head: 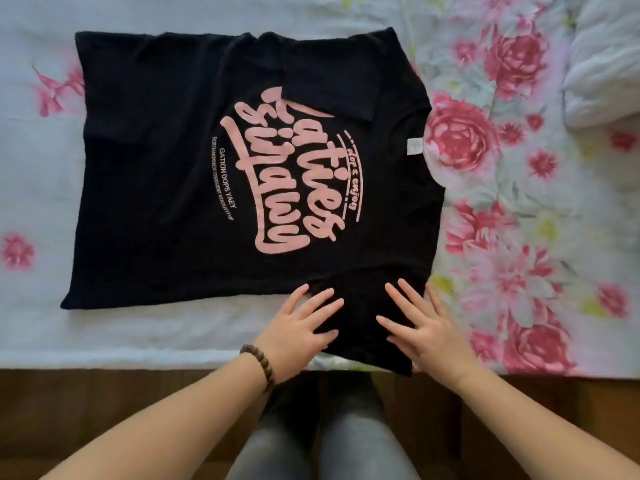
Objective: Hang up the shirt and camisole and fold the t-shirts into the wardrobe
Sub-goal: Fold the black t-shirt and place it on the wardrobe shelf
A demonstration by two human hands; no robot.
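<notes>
Pressing down with straight, spread fingers (318,303), the left hand (299,329) and right hand (424,329) flatten the near sleeve (360,320) of a black t-shirt (166,188) at the near edge of the bed (52,327). The t-shirt lies print-up across the bed, its far sleeve (332,81) already folded in. Folding appears barely begun, with the body folds, putting away and all hanging seemingly still ahead.

Just one wide-angle head cam, looking down

It was worn on the person's head and faced forward and steeply down over the near edge of the bed (138,327). Pretty close in: the t-shirt (166,202) filled most of the frame, with the left hand (294,327) and right hand (426,327) low at centre.
</notes>
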